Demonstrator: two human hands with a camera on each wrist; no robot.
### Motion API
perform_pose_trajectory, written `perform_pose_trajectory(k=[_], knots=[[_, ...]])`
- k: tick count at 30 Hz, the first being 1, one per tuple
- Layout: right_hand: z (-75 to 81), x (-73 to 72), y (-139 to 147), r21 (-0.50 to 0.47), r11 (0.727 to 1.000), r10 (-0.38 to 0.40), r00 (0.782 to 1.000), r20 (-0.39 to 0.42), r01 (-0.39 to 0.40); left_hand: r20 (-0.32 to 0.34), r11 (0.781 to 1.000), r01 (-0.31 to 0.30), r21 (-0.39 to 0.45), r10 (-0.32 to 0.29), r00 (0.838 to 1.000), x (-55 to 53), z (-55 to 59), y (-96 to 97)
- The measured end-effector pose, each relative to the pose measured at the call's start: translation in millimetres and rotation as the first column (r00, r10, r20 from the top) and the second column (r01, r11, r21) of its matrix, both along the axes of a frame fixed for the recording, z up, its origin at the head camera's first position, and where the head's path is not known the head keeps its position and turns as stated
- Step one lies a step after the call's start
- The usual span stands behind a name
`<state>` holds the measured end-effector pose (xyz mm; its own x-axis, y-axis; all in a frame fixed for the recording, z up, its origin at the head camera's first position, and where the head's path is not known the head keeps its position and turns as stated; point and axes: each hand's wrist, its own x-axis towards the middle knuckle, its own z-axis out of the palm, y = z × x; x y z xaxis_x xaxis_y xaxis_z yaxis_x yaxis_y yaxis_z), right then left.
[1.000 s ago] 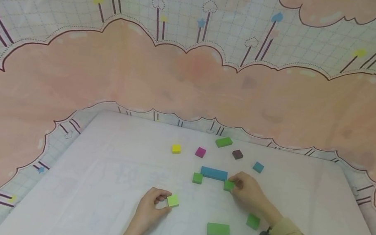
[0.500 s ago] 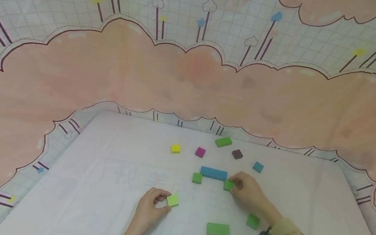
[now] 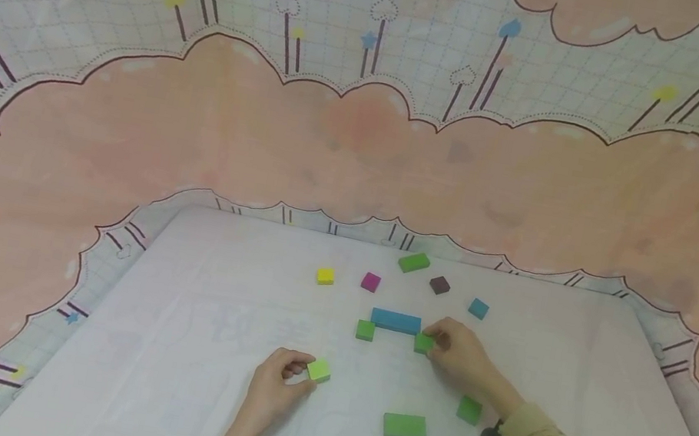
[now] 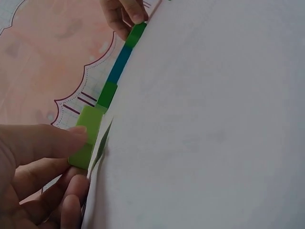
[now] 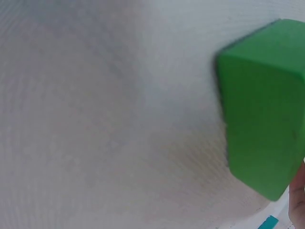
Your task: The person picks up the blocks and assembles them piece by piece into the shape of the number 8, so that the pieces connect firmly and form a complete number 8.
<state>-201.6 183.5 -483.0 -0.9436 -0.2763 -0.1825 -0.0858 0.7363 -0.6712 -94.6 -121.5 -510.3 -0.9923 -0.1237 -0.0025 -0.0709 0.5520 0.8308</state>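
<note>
My left hand [image 3: 273, 390] pinches a lime-green block [image 3: 319, 370] between thumb and fingers, left of the other blocks. In the left wrist view the thumb lies on the lime block's [image 4: 86, 136] face. Farther back, my right hand [image 3: 462, 355] grips a small green block [image 3: 422, 343] at the right front end of a long blue block [image 3: 396, 321]. A matching green block [image 3: 365, 330] sits at the blue block's left front end. The right fingers partly hide the gripped block. A large green block [image 5: 262, 109] fills the right side of the right wrist view.
A wide green block [image 3: 404, 427] lies in front, and a green cube [image 3: 469, 410] sits by the right forearm. Behind are yellow [image 3: 326, 276], magenta [image 3: 370, 282], dark brown [image 3: 440, 285], blue [image 3: 478, 308] and green [image 3: 414, 263] blocks. White cloth [image 3: 173, 343] covers the table.
</note>
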Motion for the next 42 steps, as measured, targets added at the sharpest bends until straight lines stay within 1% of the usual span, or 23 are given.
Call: perform_pose_trajectory(k=[9, 16, 24, 32, 39, 42], knots=[[-0.3, -1.4, 0.4, -0.007, 1.000, -0.003, 1.000, 0.007, 0.003, -0.006, 1.000, 0.004, 0.018, -0.004, 1.000, -4.6, 1.8, -0.1], [0.0, -2.2, 0.1, -0.002, 1.000, -0.001, 1.000, 0.000, 0.001, -0.028, 0.999, 0.018, 0.043, -0.017, 0.999, -8.4, 3.3, 3.3], [-1.0, -2.2, 0.4, 0.000, 1.000, -0.007, 1.000, 0.000, 0.007, -0.047, 0.998, 0.050, 0.049, -0.048, 0.998, -14.9, 6.7, 9.2], [-1.0, -0.8, -0.1, -0.007, 1.000, -0.001, 1.000, -0.010, 0.001, -0.060, 0.993, 0.090, 0.074, -0.086, 0.994, -22.3, 11.2, 17.6], [0.3, 0.9, -0.5, -0.002, 1.000, 0.001, 1.000, -0.012, -0.001, -0.057, 0.992, 0.109, 0.058, -0.106, 0.993, -28.7, 9.6, 25.8], [0.2, 0.9, -0.5, -0.007, 1.000, 0.006, 1.000, -0.018, -0.006, -0.069, 0.992, 0.118, 0.049, -0.114, 0.991, -31.7, 8.6, 29.3]])
